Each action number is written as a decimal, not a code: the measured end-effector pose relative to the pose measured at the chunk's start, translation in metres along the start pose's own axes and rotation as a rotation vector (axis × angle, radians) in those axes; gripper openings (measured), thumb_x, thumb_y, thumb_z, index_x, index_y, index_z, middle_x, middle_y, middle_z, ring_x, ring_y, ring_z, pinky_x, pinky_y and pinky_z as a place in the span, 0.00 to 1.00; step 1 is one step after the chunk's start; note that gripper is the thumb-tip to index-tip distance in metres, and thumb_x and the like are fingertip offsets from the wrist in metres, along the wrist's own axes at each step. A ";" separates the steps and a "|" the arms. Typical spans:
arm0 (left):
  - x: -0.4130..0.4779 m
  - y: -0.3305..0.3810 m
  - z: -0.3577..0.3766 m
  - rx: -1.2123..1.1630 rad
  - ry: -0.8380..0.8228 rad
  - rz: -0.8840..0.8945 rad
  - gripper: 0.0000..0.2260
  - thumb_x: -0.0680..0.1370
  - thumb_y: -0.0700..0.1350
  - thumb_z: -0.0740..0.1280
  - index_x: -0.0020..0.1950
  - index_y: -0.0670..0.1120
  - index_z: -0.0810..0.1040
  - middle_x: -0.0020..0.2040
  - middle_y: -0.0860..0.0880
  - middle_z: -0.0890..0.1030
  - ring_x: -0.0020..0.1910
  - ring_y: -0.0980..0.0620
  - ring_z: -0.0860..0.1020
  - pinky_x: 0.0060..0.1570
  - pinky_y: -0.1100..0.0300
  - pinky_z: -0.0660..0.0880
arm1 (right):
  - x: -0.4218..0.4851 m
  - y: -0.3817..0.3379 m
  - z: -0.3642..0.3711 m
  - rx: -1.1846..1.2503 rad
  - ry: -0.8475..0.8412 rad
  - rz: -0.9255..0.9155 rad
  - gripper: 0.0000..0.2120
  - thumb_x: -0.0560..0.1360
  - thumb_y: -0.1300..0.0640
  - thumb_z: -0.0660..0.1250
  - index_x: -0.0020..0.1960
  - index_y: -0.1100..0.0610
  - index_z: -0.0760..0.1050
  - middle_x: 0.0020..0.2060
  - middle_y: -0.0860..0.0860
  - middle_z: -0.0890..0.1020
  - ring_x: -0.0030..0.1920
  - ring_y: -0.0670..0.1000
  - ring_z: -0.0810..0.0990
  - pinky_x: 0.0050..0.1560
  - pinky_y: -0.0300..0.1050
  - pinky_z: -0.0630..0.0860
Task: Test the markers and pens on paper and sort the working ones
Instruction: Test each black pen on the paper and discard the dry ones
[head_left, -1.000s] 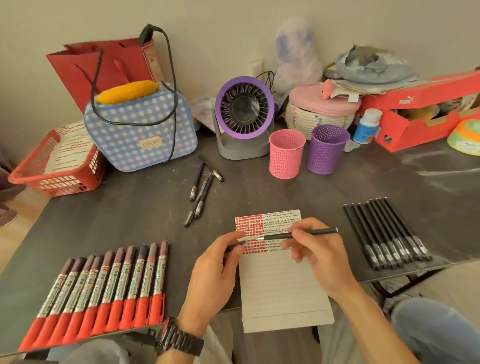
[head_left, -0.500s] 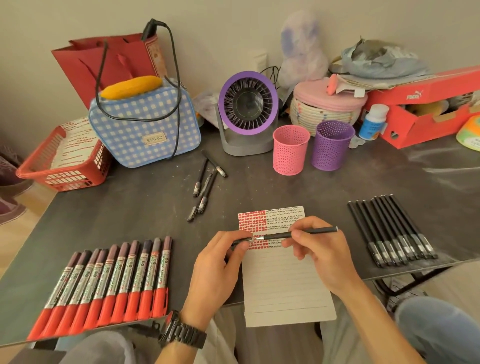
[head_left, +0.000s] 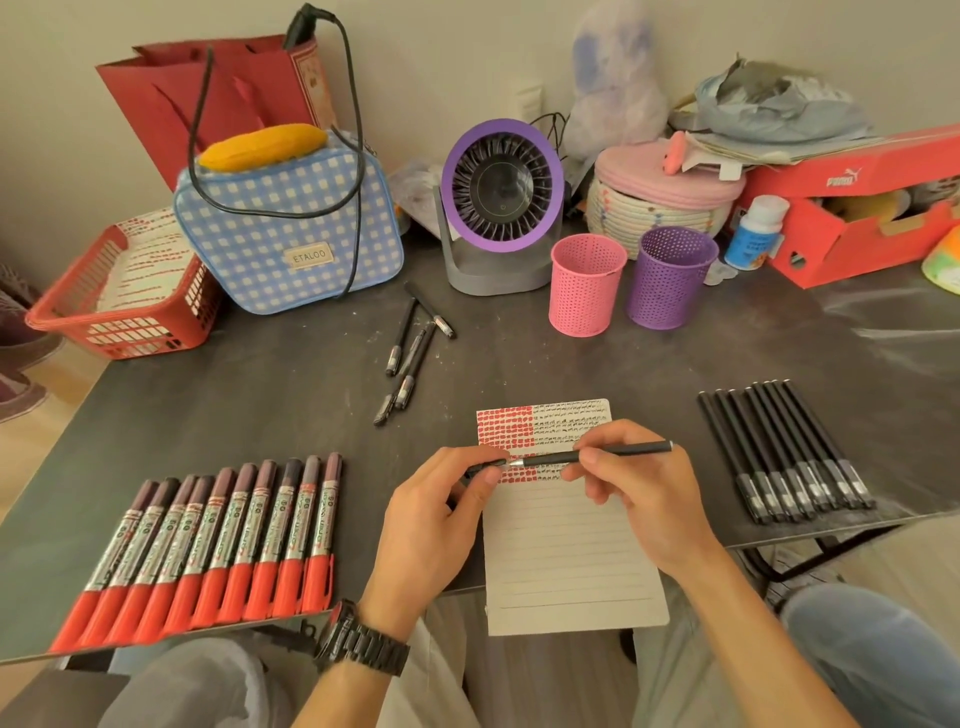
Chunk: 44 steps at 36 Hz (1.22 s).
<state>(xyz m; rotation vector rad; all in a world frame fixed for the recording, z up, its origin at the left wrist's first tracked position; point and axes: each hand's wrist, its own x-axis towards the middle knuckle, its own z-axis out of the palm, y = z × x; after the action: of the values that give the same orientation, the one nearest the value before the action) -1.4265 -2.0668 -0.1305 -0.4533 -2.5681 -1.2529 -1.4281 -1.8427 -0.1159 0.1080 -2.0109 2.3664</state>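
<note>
At the centre of the frame, a black pen (head_left: 550, 459) lay level above the paper (head_left: 566, 561). The right hand (head_left: 649, 499) pinched its barrel, and the left hand (head_left: 431, 525) pinched the cap (head_left: 485, 466) at its left end.

right hand (head_left: 649, 499) grips black pen (head_left: 623, 451) | left hand (head_left: 431, 525) pinches cap (head_left: 485, 466) | above paper (head_left: 566, 561)

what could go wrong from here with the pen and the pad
The notepad overhangs the near edge of the table; pressing low on it may tip it off. The bare tip of the black pen sits beside the left hand, which pinches the pen cap, so ink may smear fingers.
</note>
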 end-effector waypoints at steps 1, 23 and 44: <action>0.000 0.000 0.000 0.000 -0.005 0.003 0.12 0.81 0.62 0.59 0.62 0.65 0.77 0.55 0.68 0.78 0.42 0.57 0.78 0.39 0.74 0.71 | 0.000 0.000 0.000 -0.020 -0.008 0.000 0.04 0.72 0.56 0.71 0.45 0.54 0.84 0.38 0.59 0.86 0.32 0.50 0.79 0.33 0.40 0.76; 0.001 0.005 0.003 0.034 -0.050 0.063 0.13 0.80 0.58 0.67 0.64 0.67 0.79 0.55 0.70 0.81 0.45 0.60 0.80 0.43 0.64 0.77 | 0.002 -0.001 0.013 -0.280 -0.130 -0.029 0.06 0.75 0.59 0.76 0.48 0.49 0.87 0.46 0.48 0.88 0.48 0.46 0.86 0.45 0.36 0.79; 0.008 -0.001 0.010 0.469 -0.292 -0.063 0.33 0.74 0.74 0.47 0.78 0.65 0.61 0.79 0.65 0.56 0.79 0.61 0.53 0.75 0.60 0.44 | 0.013 -0.063 -0.091 -0.133 0.295 0.187 0.05 0.75 0.54 0.73 0.48 0.55 0.84 0.43 0.51 0.87 0.49 0.50 0.86 0.41 0.39 0.81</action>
<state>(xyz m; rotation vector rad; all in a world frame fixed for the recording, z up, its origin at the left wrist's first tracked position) -1.4356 -2.0585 -0.1344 -0.4833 -3.0167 -0.5944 -1.4397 -1.7426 -0.0679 -0.4252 -2.1001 2.1778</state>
